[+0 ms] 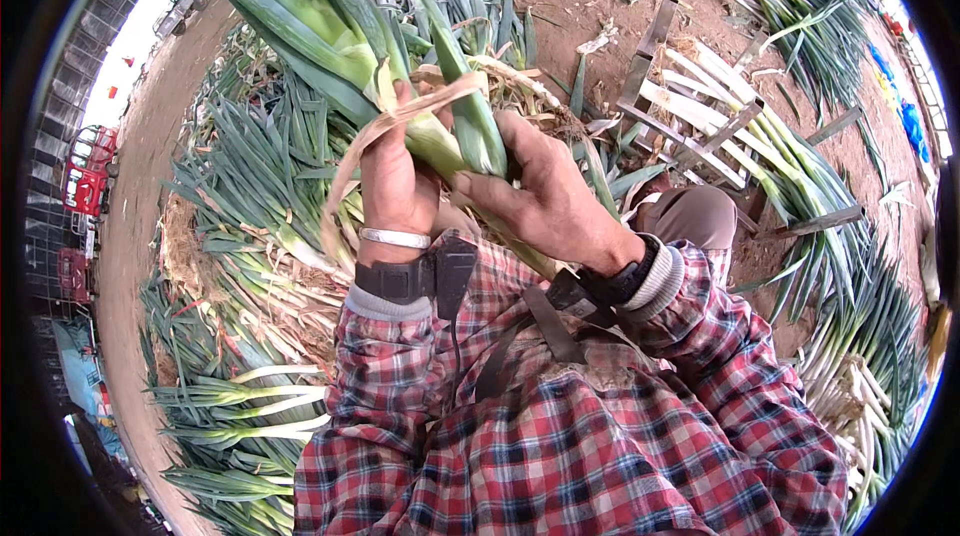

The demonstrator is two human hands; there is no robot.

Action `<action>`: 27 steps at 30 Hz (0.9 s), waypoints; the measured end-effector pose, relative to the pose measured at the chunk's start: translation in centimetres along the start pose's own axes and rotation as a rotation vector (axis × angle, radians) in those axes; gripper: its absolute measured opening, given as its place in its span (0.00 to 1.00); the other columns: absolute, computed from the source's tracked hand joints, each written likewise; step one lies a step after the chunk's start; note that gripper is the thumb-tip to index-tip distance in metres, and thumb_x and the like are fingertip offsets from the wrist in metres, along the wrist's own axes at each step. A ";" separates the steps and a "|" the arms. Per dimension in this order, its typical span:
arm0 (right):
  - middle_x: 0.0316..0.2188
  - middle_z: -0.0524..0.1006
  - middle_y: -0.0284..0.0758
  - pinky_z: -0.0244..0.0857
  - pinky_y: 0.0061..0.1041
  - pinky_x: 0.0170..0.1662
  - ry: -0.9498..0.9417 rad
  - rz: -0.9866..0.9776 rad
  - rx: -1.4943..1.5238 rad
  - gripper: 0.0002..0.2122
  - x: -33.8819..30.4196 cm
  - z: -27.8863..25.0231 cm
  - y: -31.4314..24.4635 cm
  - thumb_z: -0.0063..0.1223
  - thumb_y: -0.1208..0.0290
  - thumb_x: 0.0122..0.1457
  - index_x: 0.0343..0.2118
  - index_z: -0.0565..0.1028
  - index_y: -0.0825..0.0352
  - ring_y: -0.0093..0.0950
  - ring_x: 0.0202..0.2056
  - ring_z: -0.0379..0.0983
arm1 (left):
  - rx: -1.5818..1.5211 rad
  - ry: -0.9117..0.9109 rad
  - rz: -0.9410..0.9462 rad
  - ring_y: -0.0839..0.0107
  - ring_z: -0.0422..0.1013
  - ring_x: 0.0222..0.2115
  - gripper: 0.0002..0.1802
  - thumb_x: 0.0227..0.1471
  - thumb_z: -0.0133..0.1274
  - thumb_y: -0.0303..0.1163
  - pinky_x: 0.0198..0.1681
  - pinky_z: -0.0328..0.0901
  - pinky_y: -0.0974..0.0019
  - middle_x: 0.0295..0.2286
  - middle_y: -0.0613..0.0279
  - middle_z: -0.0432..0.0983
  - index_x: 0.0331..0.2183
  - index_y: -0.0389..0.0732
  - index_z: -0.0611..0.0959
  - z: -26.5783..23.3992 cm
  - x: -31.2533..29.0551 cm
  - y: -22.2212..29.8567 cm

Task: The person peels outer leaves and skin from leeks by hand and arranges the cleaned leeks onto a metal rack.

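Observation:
Just in front of my chest I hold a leek [432, 143], tilted so its wide green leaves fan up to the far left. My left hand [398, 186] is closed round its pale stalk, with a bracelet and a black band at the wrist. My right hand [555, 191] pinches a green outer leaf [465, 101] between thumb and fingers, low beside the stalk. A dry, tan leaf strip [400, 118] crosses the stalk and hangs down past my left wrist. The leek's lower end is partly hidden behind my right hand.
Leeks lie in a big heap [260, 146] on my left, with more piles [840, 266] on my right. A metal frame [650, 51] holding trimmed leeks [705, 101] stands at the right on brown soil. Red vehicles [88, 171] are parked far left.

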State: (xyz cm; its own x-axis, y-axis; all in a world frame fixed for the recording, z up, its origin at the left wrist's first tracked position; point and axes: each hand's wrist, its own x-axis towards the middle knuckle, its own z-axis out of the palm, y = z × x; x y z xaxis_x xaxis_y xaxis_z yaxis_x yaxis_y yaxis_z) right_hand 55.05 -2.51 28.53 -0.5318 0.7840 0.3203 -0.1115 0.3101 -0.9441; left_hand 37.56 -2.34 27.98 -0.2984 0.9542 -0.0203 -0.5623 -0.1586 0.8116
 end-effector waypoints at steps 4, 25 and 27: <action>0.29 0.73 0.36 0.64 0.27 0.37 -0.155 0.189 -0.069 0.15 -5.7 -4.1 2.9 0.59 0.72 0.56 0.44 0.69 0.72 0.25 0.31 0.67 | 0.033 -0.047 0.108 0.71 0.74 0.29 0.19 0.59 0.52 0.46 0.33 0.72 0.66 0.31 0.62 0.77 0.38 0.37 0.78 -2.0 1.5 2.3; 0.27 0.72 0.44 0.65 0.34 0.34 0.298 -0.002 -0.203 0.15 -4.3 1.6 2.9 0.59 0.66 0.57 0.40 0.70 0.71 0.40 0.29 0.72 | 0.213 0.111 0.296 0.72 0.73 0.27 0.22 0.64 0.42 0.51 0.32 0.70 0.68 0.29 0.63 0.74 0.39 0.40 0.74 4.6 -1.2 -1.2; 0.26 0.72 0.43 0.66 0.33 0.34 0.253 0.050 -0.119 0.15 -4.9 0.2 3.1 0.60 0.66 0.57 0.40 0.70 0.71 0.37 0.29 0.72 | 0.157 0.027 0.252 0.71 0.72 0.27 0.20 0.64 0.44 0.48 0.31 0.70 0.68 0.29 0.62 0.74 0.39 0.40 0.74 4.8 -1.4 -2.1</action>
State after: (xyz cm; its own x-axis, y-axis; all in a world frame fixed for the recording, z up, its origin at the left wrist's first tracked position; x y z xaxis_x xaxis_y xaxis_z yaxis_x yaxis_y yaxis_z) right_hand 57.14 -5.56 24.01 -0.3057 0.9048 0.2965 0.0167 0.3165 -0.9485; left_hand 42.88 -2.10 29.13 -0.4348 0.8825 0.1792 -0.3429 -0.3462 0.8733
